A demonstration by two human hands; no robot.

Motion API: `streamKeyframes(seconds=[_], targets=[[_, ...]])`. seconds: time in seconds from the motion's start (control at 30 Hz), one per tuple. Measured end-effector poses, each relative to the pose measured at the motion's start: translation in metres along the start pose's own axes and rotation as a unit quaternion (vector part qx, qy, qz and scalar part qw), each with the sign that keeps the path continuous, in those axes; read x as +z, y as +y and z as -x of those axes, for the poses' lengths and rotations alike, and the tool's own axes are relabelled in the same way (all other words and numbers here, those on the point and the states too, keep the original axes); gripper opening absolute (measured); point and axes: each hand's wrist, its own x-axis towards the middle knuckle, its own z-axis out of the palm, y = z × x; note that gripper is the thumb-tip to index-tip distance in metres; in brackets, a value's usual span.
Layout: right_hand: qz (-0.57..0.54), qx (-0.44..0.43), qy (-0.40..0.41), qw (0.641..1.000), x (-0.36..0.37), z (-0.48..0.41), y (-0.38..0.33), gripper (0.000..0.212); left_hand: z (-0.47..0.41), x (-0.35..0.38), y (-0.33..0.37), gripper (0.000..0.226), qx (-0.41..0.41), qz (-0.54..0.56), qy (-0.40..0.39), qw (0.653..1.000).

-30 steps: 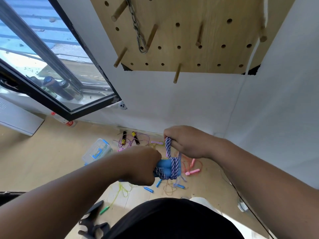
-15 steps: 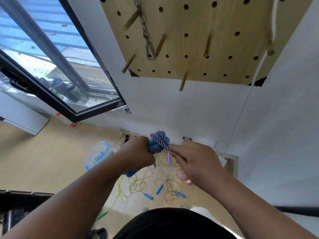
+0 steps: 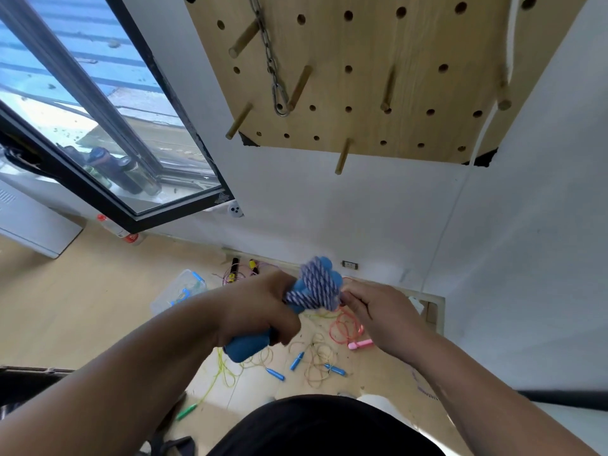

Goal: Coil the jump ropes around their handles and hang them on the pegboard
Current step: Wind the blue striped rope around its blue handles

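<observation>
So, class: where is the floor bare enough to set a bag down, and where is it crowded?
Bare floor lies left of the clear box, below the window. Crowded: loose ropes sprawl from that box right to the wall.

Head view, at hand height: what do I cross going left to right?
Clear plastic box → left hand gripping the blue handles → striped rope wound round them → right hand pinching that rope.
</observation>
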Motion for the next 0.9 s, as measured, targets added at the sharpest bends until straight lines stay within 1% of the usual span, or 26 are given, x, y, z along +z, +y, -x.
streamKeyframes(seconds=[0.03,0.1,0.13,0.2,0.3,0.47,0.53,0.6,0.67,0.7,0.77,0.83,0.9], targets=[[0.005,0.0,-0.022,1.0,-0.003,-0.006,-0.003,0.039,-0.001,0.005,0.003,0.026,0.0,-0.075,-0.009,0.997],[0.019,-0.015,-0.075,0.997,-0.011,-0.022,-0.013,0.031,-0.007,0.014,0.007,0.023,0.009,-0.196,-0.025,0.98],[0.027,-0.028,-0.094,0.995,-0.016,-0.031,-0.019,0.028,-0.011,0.016,0.006,0.021,0.013,-0.241,-0.033,0.97],[0.034,-0.049,-0.106,0.993,-0.027,-0.047,-0.031,0.028,-0.02,0.019,0.0,0.018,0.008,-0.305,-0.043,0.951],[0.023,-0.065,-0.103,0.992,-0.043,-0.064,-0.054,0.026,-0.034,0.019,-0.017,0.022,-0.021,-0.355,-0.03,0.934],[0.046,-0.103,-0.063,0.992,-0.038,-0.055,-0.099,0.029,-0.051,-0.001,-0.041,0.02,-0.055,-0.369,0.044,0.927],[0.044,-0.112,-0.047,0.992,-0.027,-0.041,-0.103,0.031,-0.056,-0.007,-0.046,0.012,-0.063,-0.357,0.091,0.928],[0.018,-0.126,-0.022,0.992,-0.02,-0.028,-0.099,0.028,-0.059,-0.011,-0.05,0.013,-0.071,-0.318,0.147,0.934],[-0.038,-0.124,0.022,0.991,-0.016,-0.017,-0.089,0.025,-0.059,-0.012,-0.05,0.014,-0.077,-0.243,0.187,0.949],[-0.085,-0.101,0.045,0.99,-0.015,-0.013,-0.082,0.022,-0.058,-0.012,-0.048,0.013,-0.076,-0.199,0.2,0.956],[-0.183,-0.031,0.061,0.981,-0.013,-0.005,-0.069,0.015,-0.051,-0.01,-0.043,0.014,-0.062,-0.127,0.203,0.969],[-0.254,0.019,0.057,0.965,-0.012,0.0,-0.059,0.011,-0.044,-0.005,-0.037,0.016,-0.044,-0.056,0.181,0.981],[-0.344,0.046,0.04,0.937,-0.014,0.003,-0.056,0.025,-0.035,-0.001,-0.031,0.02,-0.035,0.024,0.142,0.989]])
